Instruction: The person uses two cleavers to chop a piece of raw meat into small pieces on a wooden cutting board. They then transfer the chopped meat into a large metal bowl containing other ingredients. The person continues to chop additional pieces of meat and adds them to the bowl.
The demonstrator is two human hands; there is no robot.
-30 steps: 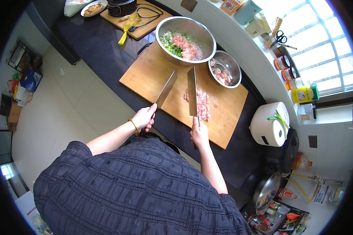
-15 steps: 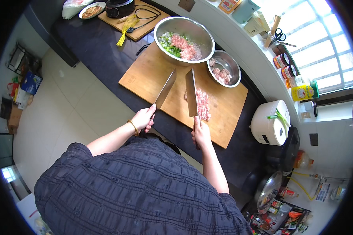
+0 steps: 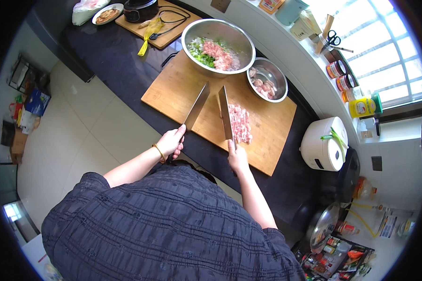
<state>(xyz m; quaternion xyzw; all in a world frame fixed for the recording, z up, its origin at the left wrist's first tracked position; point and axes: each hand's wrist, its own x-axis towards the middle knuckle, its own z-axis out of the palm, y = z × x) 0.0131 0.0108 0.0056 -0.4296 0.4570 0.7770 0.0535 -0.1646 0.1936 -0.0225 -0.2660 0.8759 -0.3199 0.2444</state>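
My left hand (image 3: 171, 142) is closed round the handle of a cleaver (image 3: 198, 107), whose blade stands over the left part of a wooden cutting board (image 3: 173, 89). Another cleaver (image 3: 226, 112) is gripped by my right hand (image 3: 237, 157), its blade at the left edge of a patch of chopped raw meat (image 3: 239, 123). Whether that blade touches the board I cannot tell. At the board's far edge stands a large metal bowl (image 3: 246, 47) holding minced meat and chopped greens. A smaller metal bowl (image 3: 282, 88) beside it has several pieces of meat inside.
A white rice cooker (image 3: 321, 146) with green onion on its lid stands right of the board. Farther left lie a second board (image 3: 166, 40) with a black appliance and cord, and a plate of flatbread (image 3: 108, 14). Jars (image 3: 335, 69) and scissors (image 3: 333, 38) line the windowsill.
The right cleaver has shifted left and turned slightly, uncovering more of the chopped meat's left side. My left hand and its cleaver have hardly moved.
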